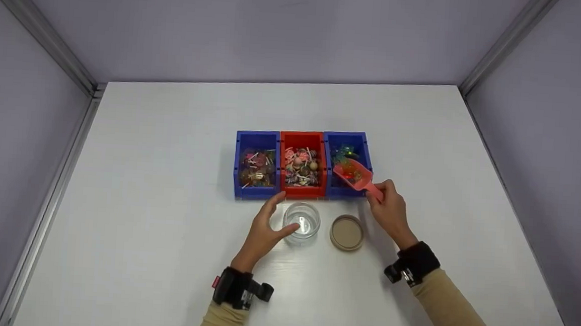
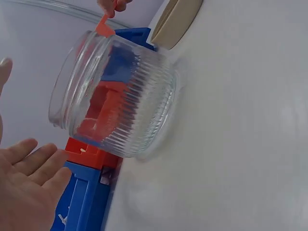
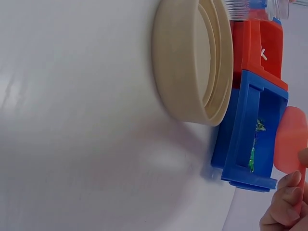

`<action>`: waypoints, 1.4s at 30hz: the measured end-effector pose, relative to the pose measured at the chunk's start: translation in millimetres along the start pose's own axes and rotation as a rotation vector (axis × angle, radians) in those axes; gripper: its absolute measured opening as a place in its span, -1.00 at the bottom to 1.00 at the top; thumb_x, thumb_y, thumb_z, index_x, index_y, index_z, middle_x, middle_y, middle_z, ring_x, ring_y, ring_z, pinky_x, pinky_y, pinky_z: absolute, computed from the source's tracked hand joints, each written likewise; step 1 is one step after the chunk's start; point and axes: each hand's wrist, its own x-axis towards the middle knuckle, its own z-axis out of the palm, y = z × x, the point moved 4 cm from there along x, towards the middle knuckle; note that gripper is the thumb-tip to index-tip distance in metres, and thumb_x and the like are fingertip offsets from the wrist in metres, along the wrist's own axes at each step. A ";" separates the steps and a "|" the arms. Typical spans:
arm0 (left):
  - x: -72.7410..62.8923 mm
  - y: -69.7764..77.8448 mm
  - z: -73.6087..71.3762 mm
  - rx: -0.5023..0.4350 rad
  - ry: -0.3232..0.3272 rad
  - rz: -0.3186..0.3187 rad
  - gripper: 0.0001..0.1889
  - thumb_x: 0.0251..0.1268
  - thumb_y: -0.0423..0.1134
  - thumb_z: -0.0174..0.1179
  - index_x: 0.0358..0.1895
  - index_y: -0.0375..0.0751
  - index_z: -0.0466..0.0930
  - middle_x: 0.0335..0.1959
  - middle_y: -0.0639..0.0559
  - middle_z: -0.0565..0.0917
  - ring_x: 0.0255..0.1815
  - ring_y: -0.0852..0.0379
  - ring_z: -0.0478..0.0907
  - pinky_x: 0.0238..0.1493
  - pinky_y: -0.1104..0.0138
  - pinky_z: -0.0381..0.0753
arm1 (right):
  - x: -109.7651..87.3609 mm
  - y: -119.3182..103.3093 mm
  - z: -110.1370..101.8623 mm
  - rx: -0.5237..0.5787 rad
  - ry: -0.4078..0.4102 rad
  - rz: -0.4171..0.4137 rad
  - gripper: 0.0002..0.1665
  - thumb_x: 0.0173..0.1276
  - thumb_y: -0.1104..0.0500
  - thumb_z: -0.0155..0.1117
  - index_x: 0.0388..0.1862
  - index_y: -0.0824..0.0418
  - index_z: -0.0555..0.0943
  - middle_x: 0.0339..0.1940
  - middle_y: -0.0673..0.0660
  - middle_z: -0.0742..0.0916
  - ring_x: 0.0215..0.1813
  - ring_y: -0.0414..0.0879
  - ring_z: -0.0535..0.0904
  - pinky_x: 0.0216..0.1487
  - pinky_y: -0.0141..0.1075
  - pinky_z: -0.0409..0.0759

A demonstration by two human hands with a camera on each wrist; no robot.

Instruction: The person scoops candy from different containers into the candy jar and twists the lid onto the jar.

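Observation:
My right hand (image 1: 391, 212) grips the handle of a coral-pink scoop (image 1: 363, 176), which is over the right blue bin (image 1: 368, 160). Some orange and red wrapped candy (image 1: 350, 172) lies in the scoop. A clear ribbed glass jar (image 2: 139, 96) stands upright and lidless on the table, with nothing visible inside. Around its left side my left hand (image 1: 261, 234) is spread, thumb and fingers apart; in the left wrist view its fingers (image 2: 43, 166) are clear of the glass. To the jar's right lies a round beige lid (image 3: 178, 62), its inner side up.
A red bin (image 1: 299, 191) of small lollipops sits in the middle of the row, joined to a left blue bin (image 1: 255, 193) with more wrapped lollipops. The white table (image 1: 158, 175) is bordered by pale walls at the back and sides.

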 end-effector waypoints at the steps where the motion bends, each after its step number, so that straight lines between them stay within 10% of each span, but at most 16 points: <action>1: -0.3 -0.8 2.3 0.009 -0.026 0.000 -0.10 0.11 -0.08 0.40 0.49 -0.18 0.12 0.50 -0.17 0.24 0.55 -0.13 0.14 0.58 0.01 0.12 | 0.2 0.8 -0.3 -0.001 -0.005 -0.001 -0.76 0.26 0.32 0.28 -0.15 0.39 0.48 -0.43 0.28 0.64 -0.45 -0.14 0.34 -0.43 -0.43 0.22; 11: -1.4 -8.5 13.6 0.037 -0.084 -0.013 0.05 -0.19 -0.18 0.57 0.46 -0.21 0.17 0.48 -0.20 0.27 0.52 -0.21 0.18 0.49 -0.08 0.26 | 0.1 7.2 -8.9 0.011 -0.060 -0.001 -0.79 0.26 0.30 0.27 -0.17 0.36 0.49 -0.47 0.26 0.64 -0.51 -0.20 0.34 -0.48 -0.46 0.26; 42: 18.8 -12.3 27.2 0.052 0.035 0.053 -0.11 -0.11 -0.18 0.53 0.35 -0.33 0.31 0.32 -0.29 0.46 0.38 -0.20 0.39 0.40 -0.02 0.40 | -8.2 1.6 -22.0 0.031 -0.213 -0.135 -0.86 0.14 0.38 0.28 -0.31 0.33 0.53 -0.52 0.15 0.60 -0.50 -0.26 0.32 -0.49 -0.47 0.28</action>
